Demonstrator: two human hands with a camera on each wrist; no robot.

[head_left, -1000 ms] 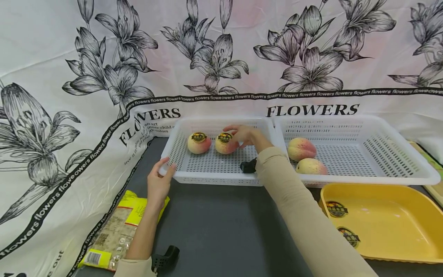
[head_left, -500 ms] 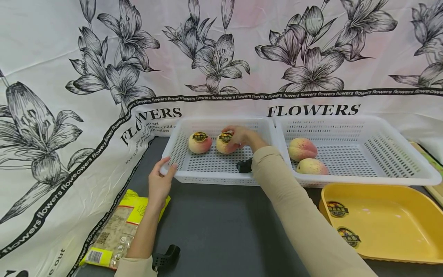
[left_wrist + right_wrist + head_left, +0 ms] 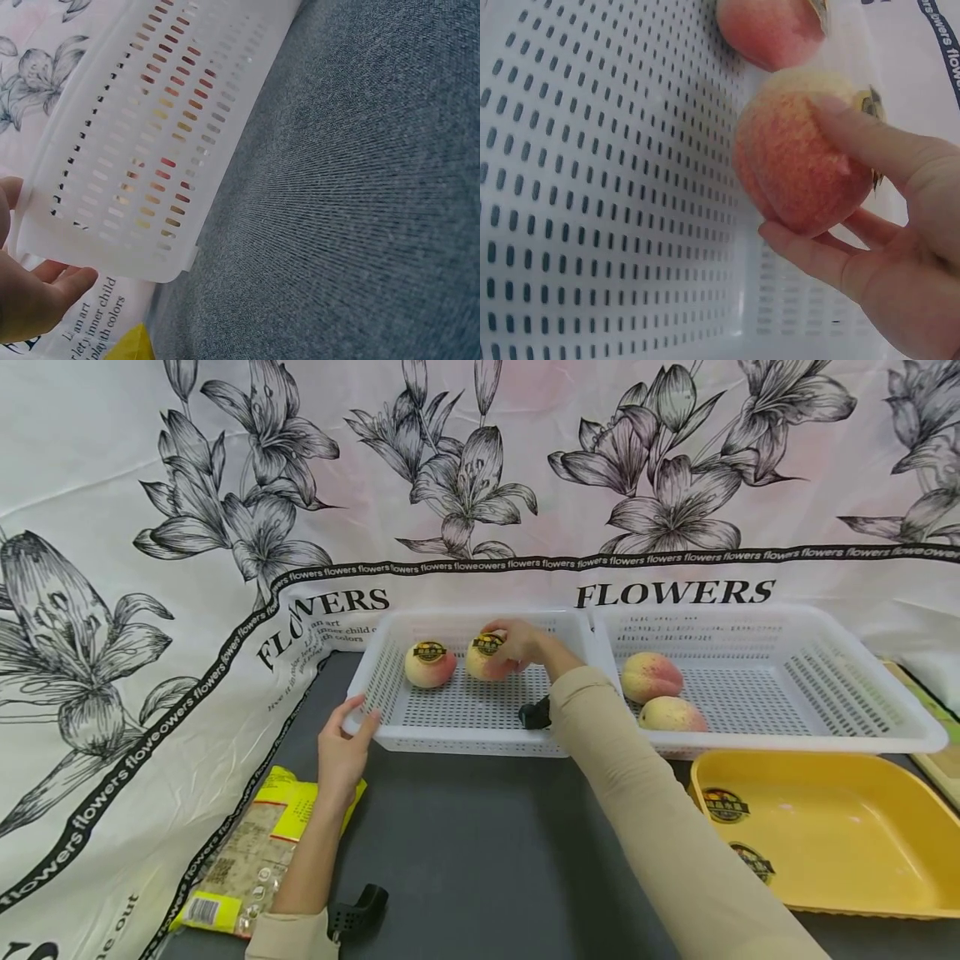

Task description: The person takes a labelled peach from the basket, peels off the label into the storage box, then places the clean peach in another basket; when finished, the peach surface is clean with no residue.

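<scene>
Peach slightly lifted off basket floor.

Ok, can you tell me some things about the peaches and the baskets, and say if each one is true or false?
1. The right hand grips a peach with a sticker. True.
2. The left hand holds a peach. False: it touches the corner of the left white basket.
3. The right white basket has two peaches in it. True.
4. The yellow tray is full of peaches. False: only two round stickers show in it.
5. A yellow packet lies inside the left basket. False: it lies on the grey table.
</scene>
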